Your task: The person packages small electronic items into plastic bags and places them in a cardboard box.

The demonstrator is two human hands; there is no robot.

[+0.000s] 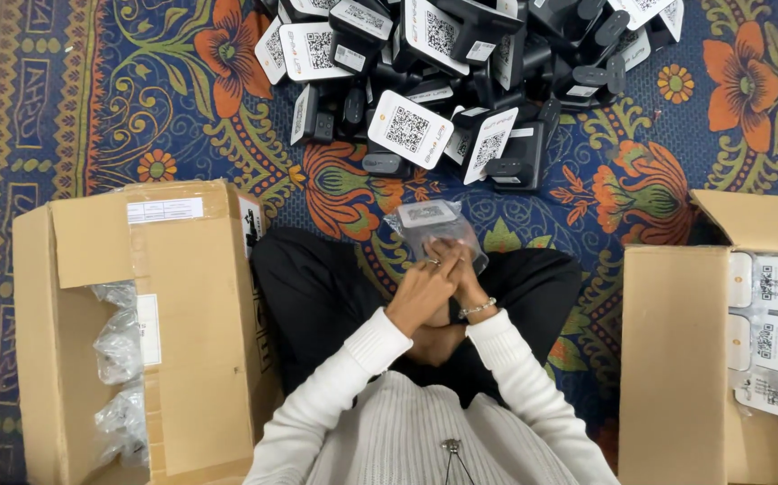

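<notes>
Seen from above, a seated person's left hand [420, 289] and right hand [457, 269] both close on a small clear plastic pouch [432, 224] holding a white device over the lap, likely light, crinkly and slippery, best pinched at its edges.
</notes>
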